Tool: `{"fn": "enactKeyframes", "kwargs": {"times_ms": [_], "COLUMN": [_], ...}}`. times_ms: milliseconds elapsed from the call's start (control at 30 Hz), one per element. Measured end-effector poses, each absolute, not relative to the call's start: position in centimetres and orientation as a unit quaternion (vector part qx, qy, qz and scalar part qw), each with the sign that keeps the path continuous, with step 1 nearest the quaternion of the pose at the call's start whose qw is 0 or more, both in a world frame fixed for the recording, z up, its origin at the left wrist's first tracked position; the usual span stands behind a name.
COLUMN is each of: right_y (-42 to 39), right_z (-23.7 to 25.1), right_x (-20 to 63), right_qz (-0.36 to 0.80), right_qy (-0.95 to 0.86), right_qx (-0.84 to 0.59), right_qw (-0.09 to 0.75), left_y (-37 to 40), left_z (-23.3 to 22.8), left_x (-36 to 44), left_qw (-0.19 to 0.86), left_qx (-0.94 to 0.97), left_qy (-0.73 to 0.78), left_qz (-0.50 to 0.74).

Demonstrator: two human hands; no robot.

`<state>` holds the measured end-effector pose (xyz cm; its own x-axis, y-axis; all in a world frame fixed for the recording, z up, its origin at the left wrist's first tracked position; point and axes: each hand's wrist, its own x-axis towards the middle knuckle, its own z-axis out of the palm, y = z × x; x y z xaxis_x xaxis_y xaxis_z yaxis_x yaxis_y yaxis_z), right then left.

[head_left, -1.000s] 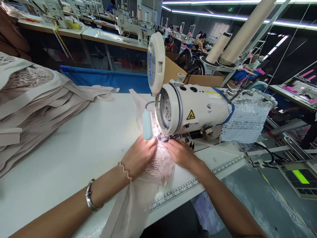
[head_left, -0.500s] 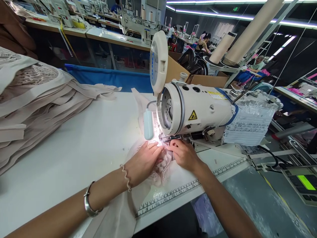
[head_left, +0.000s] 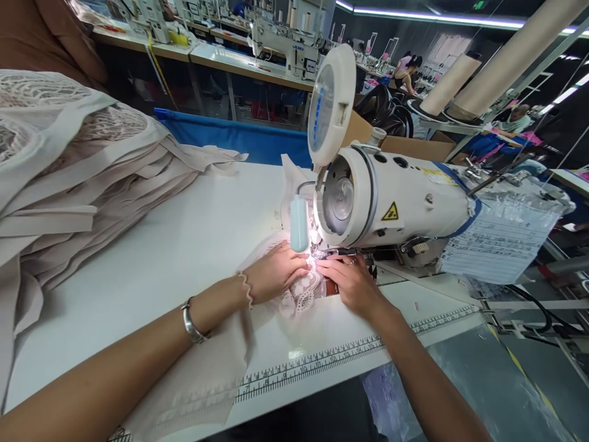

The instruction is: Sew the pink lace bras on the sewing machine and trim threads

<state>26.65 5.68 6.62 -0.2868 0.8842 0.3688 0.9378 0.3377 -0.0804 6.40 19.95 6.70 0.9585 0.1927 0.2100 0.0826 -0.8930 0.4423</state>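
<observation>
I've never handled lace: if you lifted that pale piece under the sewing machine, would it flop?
Probably floppy: the lace piece bunches in soft folds between the left hand and right hand. Likely light, since its openwork is full of holes. It may snag easily.

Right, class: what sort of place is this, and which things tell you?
Most likely a garment factory floor: a white industrial sewing machine on the table, a tall stack of beige cut fabric pieces, and further rows of sewing machines behind.

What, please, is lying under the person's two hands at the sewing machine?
Pale pink lace fabric lies on the white table under the left hand and right hand. The needle is hidden in lamp glare.
</observation>
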Motion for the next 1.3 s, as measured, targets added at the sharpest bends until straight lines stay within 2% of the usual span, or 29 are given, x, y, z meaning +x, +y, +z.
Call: {"fn": "enactKeyframes", "kwargs": {"times_ms": [133,267,467,700,967,1133,1300], "right_y": [5.7,5.7,5.7,5.7,5.7,5.7,5.8], "right_z": [6.9,7.2,7.0,6.9,6.8,6.6,6.5], "right_x": [26.3,26.0,25.9,25.8,25.8,25.8,25.8], "right_qz": [-0.093,-0.112,-0.118,-0.105,-0.126,-0.120,-0.143], "right_qy": [-0.802,-0.809,-0.806,-0.800,-0.800,-0.800,-0.804], "right_qx": [-0.562,-0.541,-0.538,-0.557,-0.557,-0.558,-0.541], "right_qw": [0.180,0.203,0.219,0.198,0.184,0.184,0.202], "left_y": [19.4,18.9,18.9,18.7,18.6,18.3,18.2], "left_z": [6.5,6.5,6.6,6.5,7.0,6.5,6.4], "left_x": [6.5,6.4,6.2,6.3,6.2,6.4,6.4], "left_qw": [0.132,0.070,0.052,0.061,0.021,-0.017,-0.007], "left_qx": [0.974,0.978,0.977,0.976,0.986,0.976,0.975], "left_qy": [0.084,-0.002,-0.005,0.013,0.033,0.056,0.005], "left_qz": [0.165,0.197,0.204,0.208,0.159,0.210,0.221]}}
